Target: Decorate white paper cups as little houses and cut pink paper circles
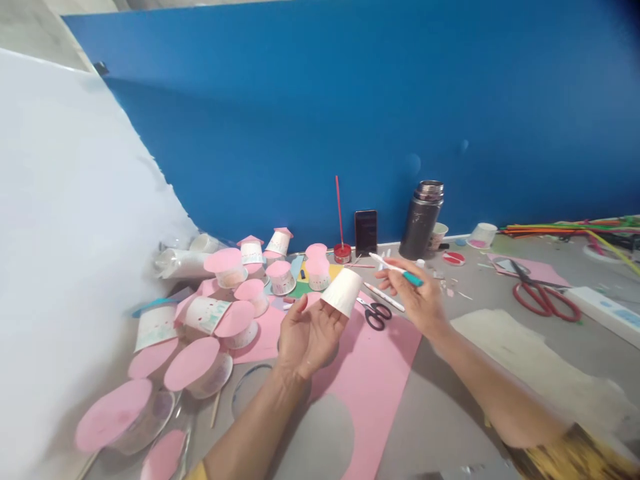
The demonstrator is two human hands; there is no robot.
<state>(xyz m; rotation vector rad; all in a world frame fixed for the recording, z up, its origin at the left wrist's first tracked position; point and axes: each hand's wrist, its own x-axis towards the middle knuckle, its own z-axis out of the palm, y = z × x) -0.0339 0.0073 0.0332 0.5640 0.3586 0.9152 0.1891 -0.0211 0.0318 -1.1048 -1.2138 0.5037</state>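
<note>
In the head view, the left hand [313,337] is turned palm up, thumb apart, with a plain white cup [342,292] held tilted at its fingers; whether the fingertips reach inside it cannot be told. The right hand [420,300] grips a white pen [395,265] with a teal band, its tip pointing up and left, near the cup but apart from it.

Just below the right hand lies a marker [384,297]; the tiny marks along its barrel are too small to read. Beside it are dark-handled scissors [379,315], partly on a pink sheet [375,380] that spreads beneath the left hand.

To the left crowd pink-topped cups [193,363], some upright, some tipped over. Their sides carry small coloured marks, too blurred to make out.

Along the blue panel [310,120] stand a red tub [343,253] with a red stick, a dark-screened phone [366,232] and a dark flask [421,223], whose faint pale marks cannot be read. Right of the flask lies a red lid [453,258] with a white pattern, illegible at this size. Farther right are red-handled scissors [545,300] and a white strip [607,310] with pale-blue patches.
</note>
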